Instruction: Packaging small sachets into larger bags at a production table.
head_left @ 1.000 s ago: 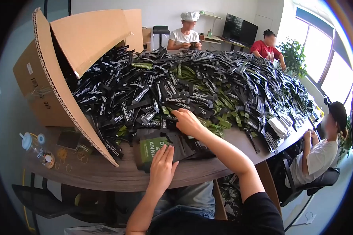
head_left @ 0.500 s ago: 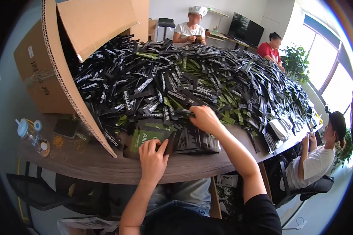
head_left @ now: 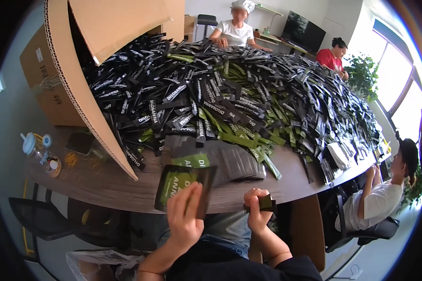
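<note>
My left hand (head_left: 184,220) is closed on a flat black-and-green pouch (head_left: 171,186), lifted over the table's near edge and tilted. In my closed right hand (head_left: 259,216), a small bunch of stick packets (head_left: 266,202) shows one green and several dark ends above the fingers. A spread stack of dark pouches (head_left: 241,163) lies on the table just beyond both hands. Behind it rises a large heap of black and green stick packets (head_left: 178,93). Some green packets (head_left: 269,164) have slid down beside the stack.
A large cardboard box (head_left: 63,89) stands open at the left. Near it are a clear bottle with a blue lid (head_left: 33,147) and yellow rubber bands (head_left: 71,159). Another carton (head_left: 307,225) sits below the table edge. Three other people work around the table.
My left hand has raised a pouch off the stack and toward me. My right hand has drawn back from the heap with a bunch of stick packets.
</note>
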A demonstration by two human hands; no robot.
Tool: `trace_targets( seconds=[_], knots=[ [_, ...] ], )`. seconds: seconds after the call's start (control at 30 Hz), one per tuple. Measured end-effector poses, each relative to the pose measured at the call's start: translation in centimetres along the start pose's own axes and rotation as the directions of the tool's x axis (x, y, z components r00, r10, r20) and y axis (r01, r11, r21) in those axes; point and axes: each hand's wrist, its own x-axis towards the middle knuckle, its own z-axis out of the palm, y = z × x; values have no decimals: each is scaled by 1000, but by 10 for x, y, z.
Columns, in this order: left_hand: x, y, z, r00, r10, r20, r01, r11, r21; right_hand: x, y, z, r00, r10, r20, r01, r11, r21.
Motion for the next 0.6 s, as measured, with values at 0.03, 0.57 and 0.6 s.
trace_targets(
  seconds=[0.03, 0.57, 0.6],
  knots=[
    [-2, 0, -3, 1000, 5, 20, -5, 1000, 5, 4, 0, 0, 992, 97, 80, -80, 977, -200],
    [-26, -2, -27, 955, -180, 235, 161, 982, 98, 29, -6, 60, 686, 632, 362, -542, 775, -326],
    [-27, -2, -17, 947, -165, 277, 141, 984, 107, 20, -6, 53, 775, 574, 265, -524, 818, -238]
  ],
)
